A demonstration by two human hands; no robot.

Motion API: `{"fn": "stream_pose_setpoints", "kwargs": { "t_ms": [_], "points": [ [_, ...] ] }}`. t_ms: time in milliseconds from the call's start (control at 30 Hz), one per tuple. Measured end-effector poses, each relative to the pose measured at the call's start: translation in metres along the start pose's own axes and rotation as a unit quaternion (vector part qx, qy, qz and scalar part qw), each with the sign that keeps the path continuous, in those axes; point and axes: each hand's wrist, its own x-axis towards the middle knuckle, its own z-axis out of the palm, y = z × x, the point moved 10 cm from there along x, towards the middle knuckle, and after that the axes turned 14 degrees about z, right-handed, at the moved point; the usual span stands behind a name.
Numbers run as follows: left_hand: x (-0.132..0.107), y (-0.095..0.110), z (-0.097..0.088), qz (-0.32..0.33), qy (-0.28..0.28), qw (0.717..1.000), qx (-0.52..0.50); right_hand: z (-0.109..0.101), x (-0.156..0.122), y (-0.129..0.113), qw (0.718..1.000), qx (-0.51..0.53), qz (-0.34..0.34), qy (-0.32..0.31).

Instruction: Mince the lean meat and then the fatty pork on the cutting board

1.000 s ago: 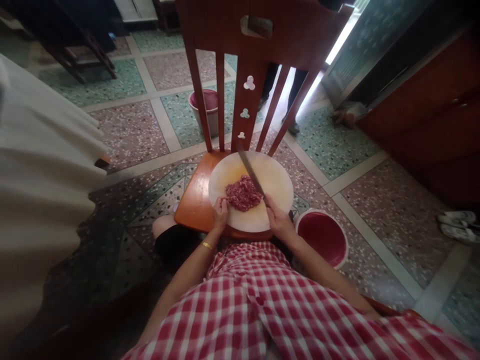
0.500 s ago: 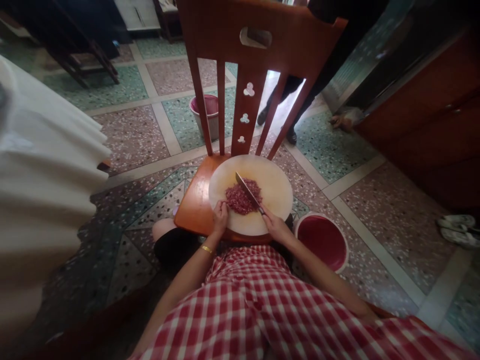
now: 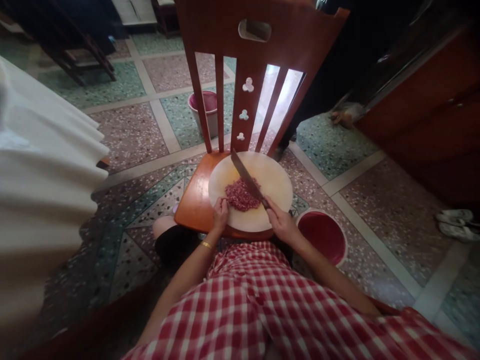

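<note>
My right hand (image 3: 282,220) is wrapped round the handle of a kitchen knife (image 3: 245,174). Its broad blade is raised and slants up and left over a heap of minced red meat (image 3: 240,196). The meat lies on a round, pale cutting board (image 3: 275,175), which rests on a wooden chair seat (image 3: 192,192). At the board's near left edge my left hand (image 3: 220,214) is closed on the rim, fingertips close beside the meat. A gold bracelet circles that wrist.
The chair's slatted back (image 3: 243,100) rises behind the board. A red-lined bucket (image 3: 323,237) stands at the right, another bin (image 3: 205,112) beyond the chair. A person in dark clothes (image 3: 318,95) is behind the chair. Pale cloth (image 3: 48,175) hangs at left; shoes (image 3: 455,223) lie far right.
The knife has lifted from the meat, and its tip now reaches the board's far edge. My right hand has shifted slightly right. The person behind the chair has moved; my left hand stays put.
</note>
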Motion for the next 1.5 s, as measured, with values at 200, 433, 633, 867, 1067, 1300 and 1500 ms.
{"fn": "stream_pose_setpoints", "kwargs": {
  "t_ms": [200,433,633,867,1067,1300,1500],
  "points": [
    [-0.001,-0.005,0.002,0.0,-0.002,1.0,-0.009,0.02,0.012,0.015,0.999,-0.031,0.037,-0.023],
    [-0.001,-0.002,0.002,-0.001,-0.006,1.0,-0.01,-0.008,0.01,-0.006,1.0,-0.008,-0.005,0.029],
    [-0.001,-0.005,0.003,-0.001,-0.008,1.0,-0.005,0.014,0.024,0.022,0.997,-0.05,0.062,-0.018],
    [-0.003,-0.006,0.003,-0.006,-0.006,1.0,-0.012,-0.008,0.013,-0.004,0.999,0.0,0.008,0.037],
    [-0.002,-0.004,0.004,-0.002,-0.011,1.0,-0.004,0.013,0.018,0.017,0.997,-0.042,0.055,-0.026],
    [-0.002,-0.005,0.005,0.002,-0.013,1.0,-0.009,0.0,0.018,0.006,0.999,-0.035,0.032,0.026],
    [-0.002,-0.003,0.006,0.006,-0.025,1.0,-0.003,-0.007,0.017,0.015,0.999,0.0,0.051,0.014]
  ]
}}
